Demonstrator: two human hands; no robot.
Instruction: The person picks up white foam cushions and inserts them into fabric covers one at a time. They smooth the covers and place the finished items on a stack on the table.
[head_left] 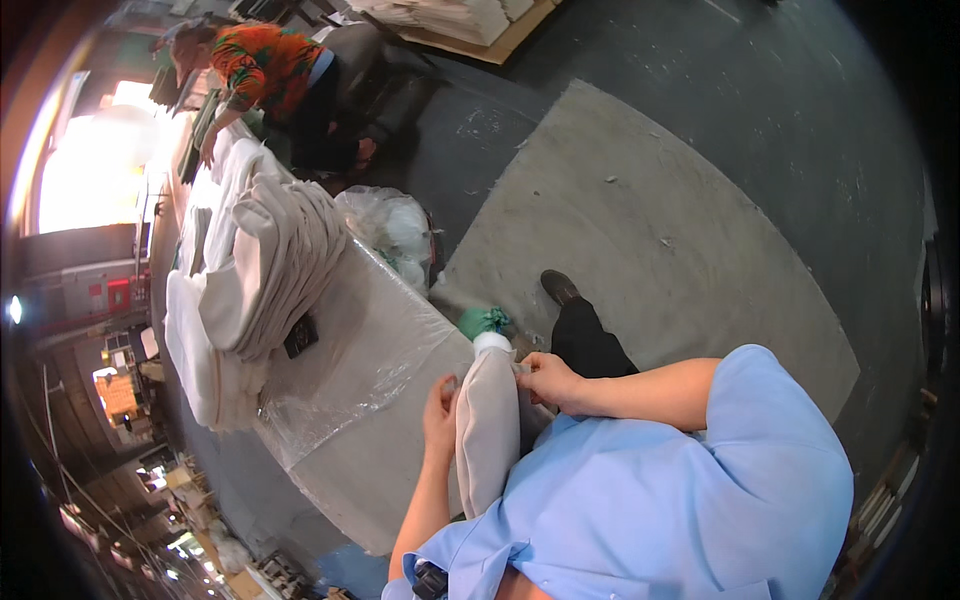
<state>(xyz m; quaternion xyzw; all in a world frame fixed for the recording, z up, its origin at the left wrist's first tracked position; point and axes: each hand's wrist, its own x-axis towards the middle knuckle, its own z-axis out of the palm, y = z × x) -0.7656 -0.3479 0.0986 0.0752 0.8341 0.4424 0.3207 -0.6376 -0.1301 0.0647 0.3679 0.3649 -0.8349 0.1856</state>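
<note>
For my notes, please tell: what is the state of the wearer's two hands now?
Left hand: curled at the left side of the cream fabric; grip cannot be told.
Right hand: closed, seemingly pinching fabric at the right side.

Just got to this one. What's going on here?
A blue-shirted person is handling a beige fabric piece, left grip at its left edge, right grip at its upper right. A light fabric pile lies on the plastic-covered table to the left; an orange-shirted co-worker leans in at its far end.

Cloth pile [275, 260] on the table [365, 475], left of the left hand [440, 415]
</note>
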